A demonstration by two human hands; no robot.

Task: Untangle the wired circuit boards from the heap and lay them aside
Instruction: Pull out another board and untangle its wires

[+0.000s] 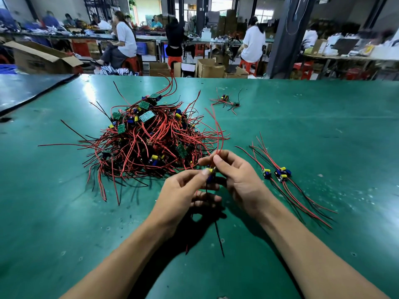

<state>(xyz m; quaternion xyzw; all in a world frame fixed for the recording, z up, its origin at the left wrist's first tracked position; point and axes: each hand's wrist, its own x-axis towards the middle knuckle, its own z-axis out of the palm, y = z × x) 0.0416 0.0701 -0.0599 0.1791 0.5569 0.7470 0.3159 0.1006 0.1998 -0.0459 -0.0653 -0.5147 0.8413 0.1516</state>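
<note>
While the heap [149,134] lies toward the worktop's [302,117] far edge, the left grip [183,190] pinches one circuit board [210,172]; the right grip [237,175] pinches its red wires [218,130].

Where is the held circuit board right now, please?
Head view, centre: the circuit board is held between the left hand and right hand, beside the heap.

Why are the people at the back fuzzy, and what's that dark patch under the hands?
Head view: the seated workers behind are blurred; the dark patch is the shadow of the left hand and right hand on the green table; pale glare near its far edge.
</note>
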